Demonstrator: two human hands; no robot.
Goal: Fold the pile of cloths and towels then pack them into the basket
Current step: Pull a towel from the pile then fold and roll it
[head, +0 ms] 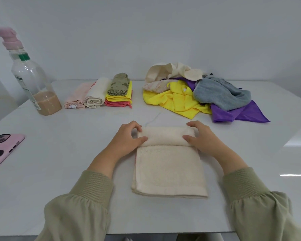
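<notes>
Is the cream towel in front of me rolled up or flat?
Partly rolled. The cream towel has a roll at its far end, gripped by the left hand and right hand; the rest lies flat.

Nothing is legible: the label (23,82) on the bottle (31,73) is blurred, and the tag (73,106) on the pink cloth (77,95) beside the bottle is too small.

- Pink phone (3,148), well left of the left hand (127,138) fingers: cut off by the frame edge
- Bottle (29,77), farther left: cap blurred, label unreadable
- Cream towel (169,171): roll ends hidden under left and right hand (203,138) fingers
</notes>
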